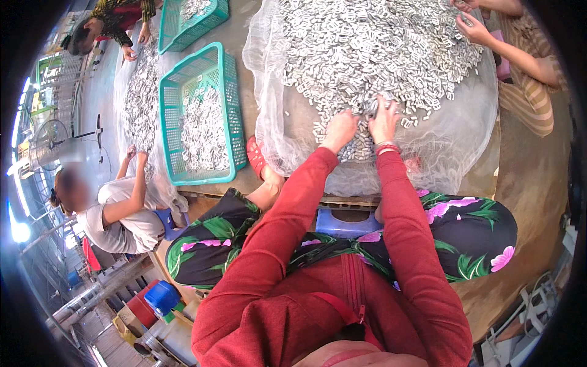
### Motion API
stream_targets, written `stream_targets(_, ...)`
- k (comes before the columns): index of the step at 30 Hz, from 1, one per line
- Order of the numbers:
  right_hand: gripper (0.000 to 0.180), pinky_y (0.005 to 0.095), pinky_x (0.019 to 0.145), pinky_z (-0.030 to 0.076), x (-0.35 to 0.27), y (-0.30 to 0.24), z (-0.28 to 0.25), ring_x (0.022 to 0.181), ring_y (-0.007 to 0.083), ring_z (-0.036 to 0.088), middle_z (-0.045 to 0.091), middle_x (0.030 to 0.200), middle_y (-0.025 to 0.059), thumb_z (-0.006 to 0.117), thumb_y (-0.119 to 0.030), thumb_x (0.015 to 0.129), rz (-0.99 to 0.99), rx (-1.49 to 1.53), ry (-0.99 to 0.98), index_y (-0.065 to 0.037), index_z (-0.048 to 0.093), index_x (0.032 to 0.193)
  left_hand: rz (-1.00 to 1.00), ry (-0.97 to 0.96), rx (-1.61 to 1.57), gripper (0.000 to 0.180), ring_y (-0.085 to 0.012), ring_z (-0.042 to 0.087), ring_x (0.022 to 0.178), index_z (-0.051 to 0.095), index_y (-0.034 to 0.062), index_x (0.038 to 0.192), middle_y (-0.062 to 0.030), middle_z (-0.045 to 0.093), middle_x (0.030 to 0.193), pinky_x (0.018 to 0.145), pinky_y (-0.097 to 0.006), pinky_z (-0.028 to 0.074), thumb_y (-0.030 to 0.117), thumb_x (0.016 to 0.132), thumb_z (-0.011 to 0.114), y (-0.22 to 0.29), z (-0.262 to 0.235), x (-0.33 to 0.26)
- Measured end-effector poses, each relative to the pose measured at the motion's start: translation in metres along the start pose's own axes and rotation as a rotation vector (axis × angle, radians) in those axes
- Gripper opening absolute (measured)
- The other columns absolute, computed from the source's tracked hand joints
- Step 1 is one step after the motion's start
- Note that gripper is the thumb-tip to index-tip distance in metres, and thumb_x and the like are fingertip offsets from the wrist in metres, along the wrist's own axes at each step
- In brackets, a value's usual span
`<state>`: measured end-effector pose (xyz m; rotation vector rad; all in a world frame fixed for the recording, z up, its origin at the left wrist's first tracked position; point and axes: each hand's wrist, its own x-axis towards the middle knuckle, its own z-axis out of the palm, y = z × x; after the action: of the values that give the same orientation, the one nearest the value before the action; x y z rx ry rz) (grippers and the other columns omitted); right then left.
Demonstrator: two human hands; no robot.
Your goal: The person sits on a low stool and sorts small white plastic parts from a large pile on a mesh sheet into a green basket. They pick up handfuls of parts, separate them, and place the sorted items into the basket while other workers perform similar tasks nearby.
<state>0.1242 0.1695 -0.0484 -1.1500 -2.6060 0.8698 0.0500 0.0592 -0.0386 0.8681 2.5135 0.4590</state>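
A big heap of small grey metal buckle-like pieces point(373, 43) lies on a sheet of white netting point(465, 128) in front of me. My left hand point(340, 129) rests knuckles-up on the near edge of the heap, fingers curled into the pieces. My right hand point(384, 120) sits just beside it, fingers spread down into the same pieces, with red bands at the wrist. Both sleeves are red. What the fingers hold is hidden under the pieces.
A teal plastic basket point(227, 98) with more pieces stands to the left, a second teal basket point(215, 17) behind it. One person's hands point(474, 27) work the heap at top right. Two other people point(116, 208) sit at a second pile on the left. A blue stool point(345, 223) is under me.
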Motion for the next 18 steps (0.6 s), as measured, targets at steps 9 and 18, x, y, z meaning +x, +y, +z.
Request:
stream_targets(9, 0.018, 0.0266, 0.056, 0.054, -0.005, -0.076, -0.014, 0.079, 0.0123, 0.057, 0.059, 0.094, 0.0075, 0.056, -0.002, 0.079, 0.159, 1.020, -0.614, 0.001, 0.061, 0.096, -0.334, 0.014, -2.018, 0.022, -0.0126, 0.044, 0.057, 0.045, 0.0104, 0.069, -0.0005, 0.042, 0.063, 0.047, -0.024, 0.035, 0.026, 0.083, 0.052, -0.087, -0.088, -0.055)
stream_targets(18, 0.050, 0.0361, 0.082, 0.051, -0.009, -0.088, -0.061, 0.089, 0.0138, 0.053, 0.043, 0.124, 0.0119, 0.048, 0.007, 0.075, 0.098, 1.218, -0.763, -0.001, 0.043, 0.125, 0.043, 0.135, -2.042, 0.010, -0.0185, 0.058, 0.077, 0.051, 0.0064, 0.078, -0.0064, 0.056, 0.082, 0.057, -0.024, 0.045, 0.000, 0.074, 0.057, -0.083, -0.112, -0.069)
